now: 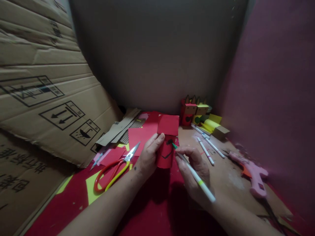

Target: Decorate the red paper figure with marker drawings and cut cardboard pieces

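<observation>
The left hand (151,149) is grasping a red tube (163,161), its thumb pressing near the upper edge; the other fingers are mostly hiding, so I can't tell how they are wrapping; the side grip is seemingly steadying the tube while leaving its dark-lined front open. A flat red panel (168,125) is showing at the tube's top; whether it is joining on there, I can't tell.

The right hand (194,170) is pinching a white marker (199,181) low, near its green tip, probably for finer control; the tip is hovering at or just touching a dark patch on the tube, the tail slanting back over the wrist.

To the left, scissors (128,159) are lying open beside the forearm, resting over paper scraps; on the right, other markers (209,147) are lying on a brown board (237,180), likely within easy reach; a pink glue gun (253,173) is resting farther out, perhaps parked clear of the hands; two box-topped figures (194,114) are standing behind, apart from the work.
</observation>
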`<state>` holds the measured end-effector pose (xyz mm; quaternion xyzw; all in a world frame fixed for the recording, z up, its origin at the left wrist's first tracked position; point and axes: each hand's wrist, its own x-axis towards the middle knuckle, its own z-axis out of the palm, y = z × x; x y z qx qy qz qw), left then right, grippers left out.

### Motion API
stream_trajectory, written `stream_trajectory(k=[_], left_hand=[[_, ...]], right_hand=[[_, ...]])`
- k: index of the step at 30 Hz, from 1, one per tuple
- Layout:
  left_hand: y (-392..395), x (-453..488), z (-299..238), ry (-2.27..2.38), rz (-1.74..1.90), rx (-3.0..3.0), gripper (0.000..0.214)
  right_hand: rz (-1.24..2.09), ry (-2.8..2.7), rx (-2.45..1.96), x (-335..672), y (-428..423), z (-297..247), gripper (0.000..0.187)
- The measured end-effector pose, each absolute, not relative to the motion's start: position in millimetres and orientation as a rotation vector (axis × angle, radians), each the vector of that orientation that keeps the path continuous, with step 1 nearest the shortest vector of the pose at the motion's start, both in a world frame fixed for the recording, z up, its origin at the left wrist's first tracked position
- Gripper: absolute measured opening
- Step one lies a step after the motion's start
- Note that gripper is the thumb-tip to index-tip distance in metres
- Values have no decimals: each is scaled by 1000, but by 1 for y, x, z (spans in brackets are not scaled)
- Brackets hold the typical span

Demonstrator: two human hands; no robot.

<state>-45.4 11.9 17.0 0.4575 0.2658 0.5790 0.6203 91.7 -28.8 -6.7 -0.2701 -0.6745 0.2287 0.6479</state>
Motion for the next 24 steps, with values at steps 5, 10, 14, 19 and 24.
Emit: stream_trajectory(k=[5, 10, 14, 19, 24], left_hand=[[12, -47, 18, 622, 1328, 1084, 25], [11, -47, 18, 634, 1323, 1061, 25], [12, -46, 19, 640, 1352, 1072, 24], [11, -44, 19, 610, 1343, 1021, 26], [13, -46, 15, 650, 1350, 1063, 28]], right_hand=[[548, -1527, -619, 91, -30, -10, 19], [542, -1525, -653, 91, -31, -9, 19], [526, -1585, -579, 90, -33, -5, 20], [533, -1524, -658, 91, -32, -5, 19], [504, -1587, -604, 90, -33, -3, 22]])
